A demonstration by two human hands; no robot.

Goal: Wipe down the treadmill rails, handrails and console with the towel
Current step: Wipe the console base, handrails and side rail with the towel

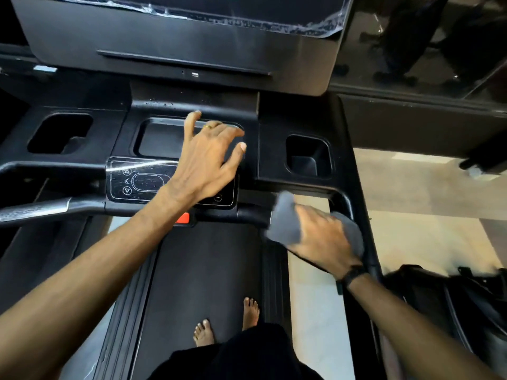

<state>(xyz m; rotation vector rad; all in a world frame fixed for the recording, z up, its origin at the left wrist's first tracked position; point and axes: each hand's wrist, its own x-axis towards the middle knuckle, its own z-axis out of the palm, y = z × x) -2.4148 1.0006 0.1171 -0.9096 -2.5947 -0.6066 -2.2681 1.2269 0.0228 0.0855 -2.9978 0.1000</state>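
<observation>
At the near right corner of the console [192, 105], where the front crossbar curves into the right handrail [369, 242], the right hand [321, 237] grips a bunched grey towel [285, 220]. Its fingers are curled round the cloth, which bulges out to the left of the knuckles and again behind the hand on the right. The towel seems to be pressed onto the bar just beside the bend, which suits wiping a rounded rail: a wad in the fist wraps the curve better than a flat sheet. The frame is blurred here, so I cannot tell exactly how much cloth touches the bar. The right forearm comes in from the lower right, its wrist with a dark band [352, 275] cocked over the rail.

The left hand [208, 157] holds nothing. Its fingers are spread and nearly straight, reaching far across the button panel [131, 179] towards the shallow centre tray [162, 138]; the fingertips appear to rest on or hover just above the tray's far rim, and I cannot tell which. It looks like a bracing hand, steadying the body while the other arm scrubs. A ring shows on one finger. The left arm stretches long from the near left.

A cup holder [308, 156] sits between the tray and the handrail, and bare feet [204, 333] stand on the belt [208, 270] below. Specks on the ledge far of the tray suggest the console itself is not yet wiped.
</observation>
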